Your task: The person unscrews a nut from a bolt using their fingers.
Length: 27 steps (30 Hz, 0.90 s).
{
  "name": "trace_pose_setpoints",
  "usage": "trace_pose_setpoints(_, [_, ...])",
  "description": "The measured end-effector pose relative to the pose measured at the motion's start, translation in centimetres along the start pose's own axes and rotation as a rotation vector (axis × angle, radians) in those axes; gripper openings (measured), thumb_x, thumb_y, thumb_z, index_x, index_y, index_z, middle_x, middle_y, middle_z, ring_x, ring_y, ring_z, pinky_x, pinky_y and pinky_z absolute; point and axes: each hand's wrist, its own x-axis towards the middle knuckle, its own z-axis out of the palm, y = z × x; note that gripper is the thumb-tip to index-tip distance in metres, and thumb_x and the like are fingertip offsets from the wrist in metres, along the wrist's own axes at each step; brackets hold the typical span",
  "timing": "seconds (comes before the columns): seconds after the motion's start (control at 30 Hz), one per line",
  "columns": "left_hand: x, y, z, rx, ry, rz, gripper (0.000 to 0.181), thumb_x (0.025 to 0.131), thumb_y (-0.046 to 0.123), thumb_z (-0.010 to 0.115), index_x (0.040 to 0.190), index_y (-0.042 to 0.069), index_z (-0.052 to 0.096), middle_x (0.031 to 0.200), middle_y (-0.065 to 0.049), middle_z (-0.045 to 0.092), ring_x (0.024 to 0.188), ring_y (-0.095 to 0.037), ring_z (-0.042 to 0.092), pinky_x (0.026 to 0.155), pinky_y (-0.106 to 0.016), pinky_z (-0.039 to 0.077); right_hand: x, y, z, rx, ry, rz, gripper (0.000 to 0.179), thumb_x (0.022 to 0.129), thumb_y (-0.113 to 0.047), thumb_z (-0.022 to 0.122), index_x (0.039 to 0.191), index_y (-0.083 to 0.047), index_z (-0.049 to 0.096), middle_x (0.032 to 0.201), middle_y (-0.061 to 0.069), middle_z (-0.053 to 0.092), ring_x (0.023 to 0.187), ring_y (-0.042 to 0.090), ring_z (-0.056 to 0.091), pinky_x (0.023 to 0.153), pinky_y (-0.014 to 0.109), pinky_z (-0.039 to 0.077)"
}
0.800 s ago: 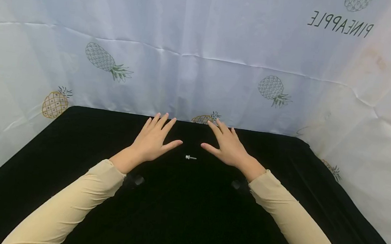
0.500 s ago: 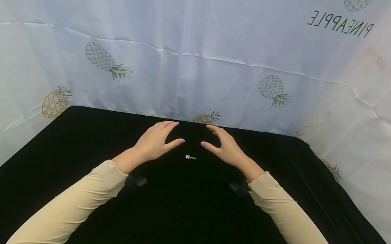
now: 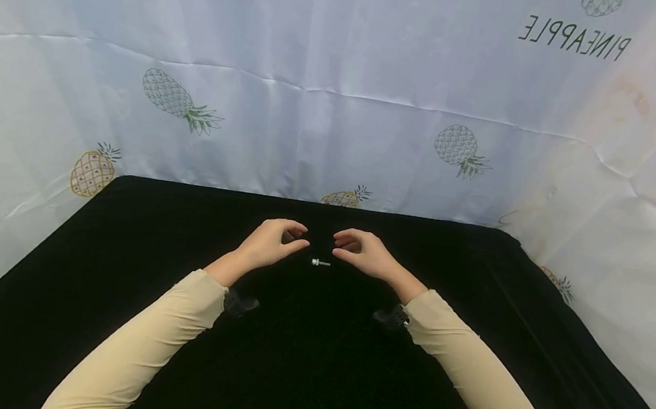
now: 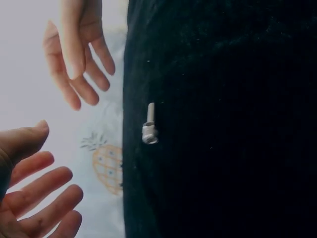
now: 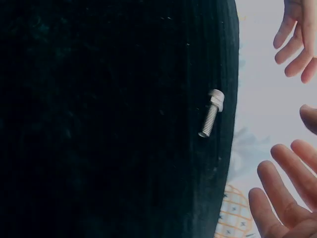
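A small silvery bolt (image 3: 320,263) lies on the black cloth, between the two hands and a little nearer the person. Its threaded shank shows in the right wrist view, with a thicker, nut-like collar next to the head of the bolt (image 5: 212,113). My left hand (image 3: 269,243) hovers to the left of it, fingers loosely bent and thumb apart, holding nothing. Mirroring it on the right, my right hand (image 3: 366,253) also has bent, spread fingers and holds nothing. Both thumb tips are close to the bolt in the head view, without gripping it.
Black cloth (image 3: 310,364) covers the table. Behind it and along both sides hangs a pale curtain (image 3: 335,144) printed with pineapples. Dark wrist-worn devices show below the cuffs, at the left wrist (image 3: 240,304) and the right wrist (image 3: 391,316).
Both hands have come down and toward the person, nearer the bolt. Their fingers have gone from spread and straight to bent. The bolt has stayed in place.
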Motion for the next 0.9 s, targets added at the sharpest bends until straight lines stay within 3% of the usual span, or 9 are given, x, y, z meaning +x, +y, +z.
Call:
trace_pose_setpoints(0.33, [1.2, -1.2, 2.1, -0.063, -0.062, -0.035, 0.029, 0.091, 0.019, 0.061, 0.113, 0.001, 0.064, 0.108, -0.015, 0.067, 0.093, -0.025, 0.064, 0.076, -0.033, 0.054, 0.9, 1.1, 1.2, 0.039, -0.046, 0.124, 0.032, 0.09, -0.017, 0.06, 0.119, -0.002, 0.059, 0.111, 0.015, 0.064, 0.102, 0.026, 0.062, 0.085, 0.035, 0.053])
trace_pose_setpoints(0.57, [1.9, -1.3, 3.1, -0.089, -0.083, -0.121, 0.026, 0.089, 0.016, 0.062, 0.11, 0.0, 0.066, 0.107, -0.015, 0.068, 0.096, -0.026, 0.064, 0.08, -0.036, 0.053, 1.5, 1.6, 2.0, 0.046, -0.053, 0.225, 0.027, 0.087, -0.013, 0.062, 0.112, -0.004, 0.062, 0.105, 0.013, 0.066, 0.091, 0.02, 0.063, 0.076, 0.029, 0.052])
trace_pose_setpoints(0.9, [2.8, -1.7, 4.3, -0.084, -0.121, -0.213, 0.023, 0.087, 0.014, 0.065, 0.106, 0.001, 0.068, 0.099, -0.014, 0.071, 0.089, -0.023, 0.067, 0.075, -0.03, 0.054, 2.1, 1.5, 2.8, 0.006, -0.058, 0.234, 0.023, 0.084, -0.008, 0.064, 0.106, -0.002, 0.065, 0.098, 0.014, 0.068, 0.089, 0.019, 0.064, 0.08, 0.03, 0.052])
